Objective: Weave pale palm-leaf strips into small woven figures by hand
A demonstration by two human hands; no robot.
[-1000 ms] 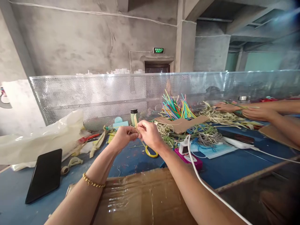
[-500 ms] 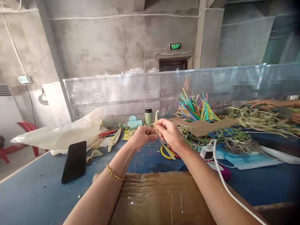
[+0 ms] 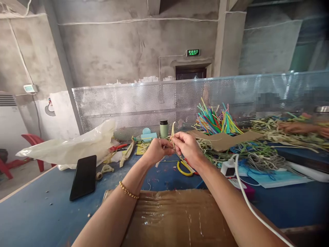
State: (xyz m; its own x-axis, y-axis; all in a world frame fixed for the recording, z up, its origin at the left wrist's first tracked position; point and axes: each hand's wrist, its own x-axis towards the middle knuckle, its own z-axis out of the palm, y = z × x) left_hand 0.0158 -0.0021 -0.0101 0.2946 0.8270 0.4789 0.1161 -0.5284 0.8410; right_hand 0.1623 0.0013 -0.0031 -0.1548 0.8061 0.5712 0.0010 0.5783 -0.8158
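Note:
My left hand [image 3: 159, 151] and my right hand [image 3: 187, 144] meet in front of me above the blue table. A narrow pale-yellow strip [image 3: 173, 129] stands up from between their fingertips. My right hand pinches it between thumb and fingers. The left fingers are closed at its lower end, partly hidden by the hand itself. Just below the right hand lie scissors with yellow handles [image 3: 185, 169]. Behind the hands stands a green jar with a black lid [image 3: 163, 129].
Cardboard covered in brown tape [image 3: 174, 216] lies under my forearms. A black phone [image 3: 83, 177] and a plastic bag [image 3: 69, 144] are at left. Right are coloured strips [image 3: 214, 118], a white charger with cable [image 3: 228, 168], a blue mask [image 3: 277, 176] and another person's hands [image 3: 298, 127].
My hands keep hold of the strip with barely any shift. The whole view has moved slightly. At far right, the other person's hands have moved over the pile of strips.

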